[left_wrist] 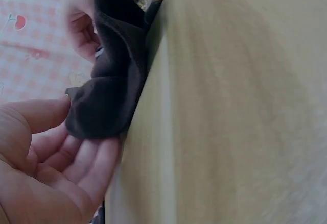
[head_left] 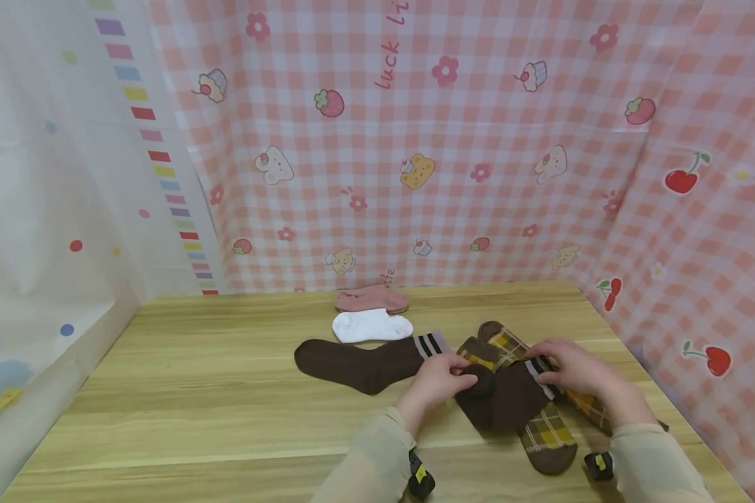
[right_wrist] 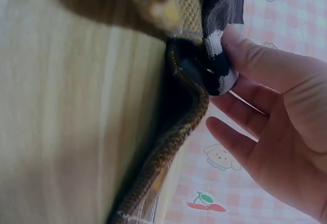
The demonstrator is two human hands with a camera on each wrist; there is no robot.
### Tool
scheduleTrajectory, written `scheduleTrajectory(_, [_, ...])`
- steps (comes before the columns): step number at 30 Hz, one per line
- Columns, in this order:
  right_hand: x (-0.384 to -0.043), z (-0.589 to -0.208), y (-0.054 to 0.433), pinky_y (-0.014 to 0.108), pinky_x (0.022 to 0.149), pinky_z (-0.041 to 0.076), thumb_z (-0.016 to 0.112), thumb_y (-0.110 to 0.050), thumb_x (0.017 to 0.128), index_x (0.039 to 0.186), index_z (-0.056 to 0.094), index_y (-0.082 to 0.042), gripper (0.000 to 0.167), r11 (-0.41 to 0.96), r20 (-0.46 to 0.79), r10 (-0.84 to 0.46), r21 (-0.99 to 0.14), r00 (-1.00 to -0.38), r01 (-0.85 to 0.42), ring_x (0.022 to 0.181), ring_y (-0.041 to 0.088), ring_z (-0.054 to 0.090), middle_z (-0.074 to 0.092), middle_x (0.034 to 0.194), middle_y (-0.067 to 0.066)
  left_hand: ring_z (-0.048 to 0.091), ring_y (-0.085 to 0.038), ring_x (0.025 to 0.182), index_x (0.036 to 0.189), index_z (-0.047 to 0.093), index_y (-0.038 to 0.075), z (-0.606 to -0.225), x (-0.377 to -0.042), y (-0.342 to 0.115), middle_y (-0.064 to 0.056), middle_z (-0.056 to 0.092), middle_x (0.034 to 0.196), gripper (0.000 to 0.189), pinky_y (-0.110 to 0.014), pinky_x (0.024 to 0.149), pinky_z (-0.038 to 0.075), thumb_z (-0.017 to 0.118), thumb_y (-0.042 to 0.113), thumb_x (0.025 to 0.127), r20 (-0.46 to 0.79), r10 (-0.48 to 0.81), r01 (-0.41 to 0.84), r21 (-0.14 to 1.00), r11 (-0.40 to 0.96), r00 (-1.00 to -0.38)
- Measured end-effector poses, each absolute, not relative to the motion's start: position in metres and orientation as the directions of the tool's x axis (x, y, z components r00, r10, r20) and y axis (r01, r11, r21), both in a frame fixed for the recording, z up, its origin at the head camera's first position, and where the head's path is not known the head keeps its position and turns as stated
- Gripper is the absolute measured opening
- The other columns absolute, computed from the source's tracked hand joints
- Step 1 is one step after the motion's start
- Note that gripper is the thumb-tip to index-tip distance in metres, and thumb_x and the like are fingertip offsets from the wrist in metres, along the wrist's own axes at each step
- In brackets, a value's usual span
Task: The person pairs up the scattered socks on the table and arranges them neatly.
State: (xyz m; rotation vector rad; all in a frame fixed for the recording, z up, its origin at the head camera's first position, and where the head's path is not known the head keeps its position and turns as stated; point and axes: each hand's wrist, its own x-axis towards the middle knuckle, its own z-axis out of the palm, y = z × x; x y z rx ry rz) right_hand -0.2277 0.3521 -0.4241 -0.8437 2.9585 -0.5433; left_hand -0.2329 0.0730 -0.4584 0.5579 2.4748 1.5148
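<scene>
While both hands are on it, the dark-brown knit sock with grey-and-black cuff stripes (head_left: 509,405) sits between them, right of centre on the pale wood-grain table (head_left: 195,419). Left hand (head_left: 439,381): thumb and fingers pinching the rounded foot end. Right hand (head_left: 579,370): thumb and fingertips pinching the striped cuff, lower fingers clear of it in the right wrist view. Hands apart from each other, sock bridging them.

Key relation: long axis runs left to right, hand to hand, but not straight. Middle bulges toward the person, so roughly a U with both ends on the far side. Neither hand is nearer; each touches its own end.

Underneath: brown-and-yellow plaid socks with dark toes (head_left: 547,436), diagonal, far left to near right. Overlap hidden, can't tell how they're stacked.

Just left of the left hand: flat dark-brown crew sock (head_left: 352,363), striped cuff toward the hand, toe pointing left. Beyond it, white low-cut sock (head_left: 371,326), then dusty-pink low-cut sock (head_left: 371,300) near the backdrop.
</scene>
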Motion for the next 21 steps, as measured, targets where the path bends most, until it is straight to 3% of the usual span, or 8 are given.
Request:
scheduleTrajectory(6, [-0.226,-0.423,0.35,0.045,0.075,0.052,0.083,-0.013,0.078,0.101,0.071,-0.004,0.027,0.817,0.157,-0.489,-0.262,-0.858,-0.514,0.087,0.027,0.063,0.066,0.095,0.005,0.055,-0.001,0.067,0.101,0.076,0.002,-0.459,-0.229,0.073,0.003,0.067,0.08,0.019,-0.018,0.064,0.048,0.078,0.013,0.085,0.091,0.398,0.263,0.876,0.404,-0.913])
scheduleTrajectory(10, [-0.224,-0.424,0.351,0.04,0.067,0.05,0.085,-0.013,0.076,0.086,0.068,-0.01,0.02,0.827,0.207,-0.471,-0.235,-0.857,-0.511,0.075,0.017,0.057,0.061,0.082,-0.004,0.059,-0.003,0.068,0.098,0.077,0.003,-0.459,-0.226,0.071,0.001,0.07,0.081,0.016,-0.018,0.065,0.049,0.077,0.011,0.084,0.128,0.372,0.279,0.88,0.385,-0.919])
scheduleTrajectory(21, [-0.203,-0.416,0.352,0.028,0.063,0.047,0.077,-0.014,0.086,0.086,0.069,-0.014,0.009,0.792,0.16,-0.332,-0.488,-0.93,-0.367,0.072,0.004,0.052,0.063,0.086,-0.008,0.057,0.001,0.068,0.093,0.076,0.004,-0.458,-0.216,0.062,0.004,0.07,0.078,0.013,-0.018,0.065,0.049,0.077,0.016,0.085,0.173,0.312,0.282,0.894,0.348,-0.934])
